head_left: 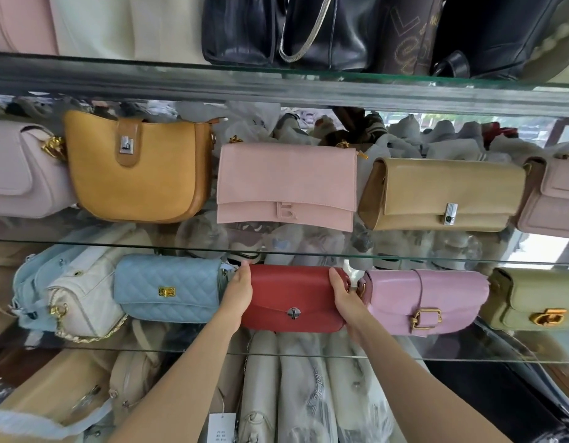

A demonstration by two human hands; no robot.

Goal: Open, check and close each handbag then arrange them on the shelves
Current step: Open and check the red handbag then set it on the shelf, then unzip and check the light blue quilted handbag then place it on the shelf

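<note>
Head view: the left hand and right hand press flat against the two ends of a red leather flap handbag with a silver twist clasp, standing closed on the glass shelf between a quilted blue handbag and a glossy pink buckled handbag.

A handbag shop: tiered clear glass shelves carry rows of handbags facing out, a white paper price tag hangs at lower centre, plastic-wrapped stock beneath.
</note>
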